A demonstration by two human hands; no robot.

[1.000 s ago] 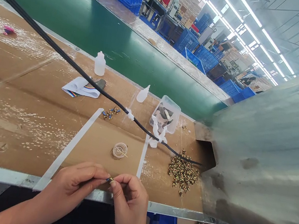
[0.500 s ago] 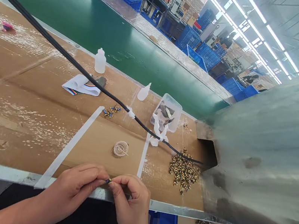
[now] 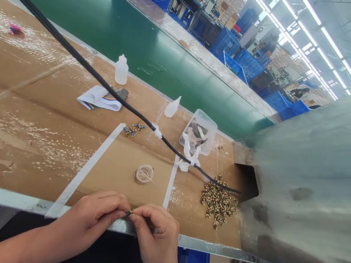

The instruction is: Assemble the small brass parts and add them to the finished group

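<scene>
My left hand (image 3: 95, 216) and my right hand (image 3: 156, 233) meet at the near edge of the cardboard-covered bench (image 3: 29, 126). Both pinch one tiny dark part (image 3: 129, 213) between their fingertips, with fingers curled. Just beyond them lies a small clear round lid (image 3: 144, 173) with a thin stick in it. A heap of small brass-and-dark parts (image 3: 218, 200) lies to the right. A few blue-and-brass parts (image 3: 134, 128) sit further back.
A black cable (image 3: 103, 82) crosses the bench diagonally into a big metal chute (image 3: 314, 180) at right. Two white squeeze bottles (image 3: 121, 70), a clear plastic tub (image 3: 199, 131), a folded ribbon cable (image 3: 100, 98) and white tape strips (image 3: 90, 167) are there. A green conveyor (image 3: 113, 19) runs behind.
My hands stay pinched together on the tiny part at the bench edge, shifting only slightly. The view has drifted a little.
</scene>
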